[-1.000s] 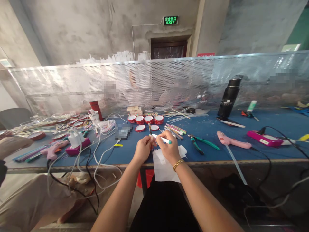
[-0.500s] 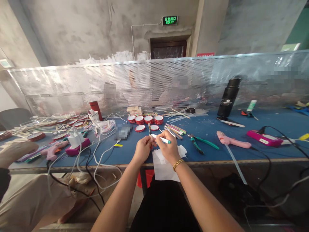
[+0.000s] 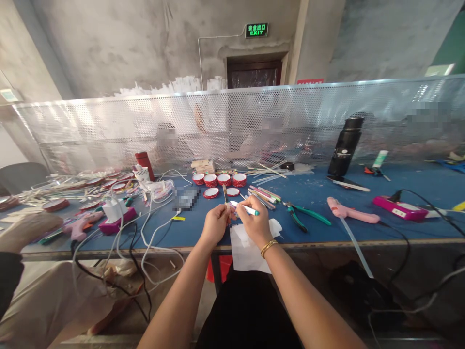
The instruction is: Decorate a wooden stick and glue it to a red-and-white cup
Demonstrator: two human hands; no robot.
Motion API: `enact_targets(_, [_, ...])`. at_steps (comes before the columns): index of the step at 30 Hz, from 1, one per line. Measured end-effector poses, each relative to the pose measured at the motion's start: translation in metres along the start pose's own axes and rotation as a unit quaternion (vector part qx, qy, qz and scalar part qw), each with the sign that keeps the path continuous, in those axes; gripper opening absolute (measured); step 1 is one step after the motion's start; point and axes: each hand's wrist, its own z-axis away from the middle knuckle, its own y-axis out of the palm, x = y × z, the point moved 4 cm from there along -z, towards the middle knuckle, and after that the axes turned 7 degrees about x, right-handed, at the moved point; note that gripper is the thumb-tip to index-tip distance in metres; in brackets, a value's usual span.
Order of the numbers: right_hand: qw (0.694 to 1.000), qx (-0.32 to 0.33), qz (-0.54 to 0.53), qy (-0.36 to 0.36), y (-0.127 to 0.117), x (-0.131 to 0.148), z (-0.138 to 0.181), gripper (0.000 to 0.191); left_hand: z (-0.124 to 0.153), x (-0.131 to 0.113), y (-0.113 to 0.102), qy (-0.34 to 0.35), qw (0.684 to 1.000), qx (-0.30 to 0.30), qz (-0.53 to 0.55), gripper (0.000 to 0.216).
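a green exit sign (image 3: 256, 30) glows on bare grey wall (image 3: 119, 43).

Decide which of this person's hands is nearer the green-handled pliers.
Right. The right hand is just left of the pliers; the left hand is farther left.

On the right wrist the person wears a gold-coloured metal bracelet (image 3: 268, 248), narrow and shiny, and its surface looks linked like a chain; the links are too small to tell exactly. Above this bracelet the right hand (image 3: 256, 220) is bare, and below it the right forearm (image 3: 305, 295) is bare too. Left of the bracelet, the left hand (image 3: 215, 225) and left forearm (image 3: 178, 286) are also uncovered. Below the bracelet, a plain, dark black cloth garment (image 3: 247, 310) covers the lap.
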Motion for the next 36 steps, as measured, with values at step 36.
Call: enact_targets(36, [0.999, 0.028, -0.027, 0.000, 0.0033, -0.0021, 0.0000, 0.012, 0.0000, -0.0002, -0.0006, -0.001, 1.000, 0.001, -0.007, 0.026])
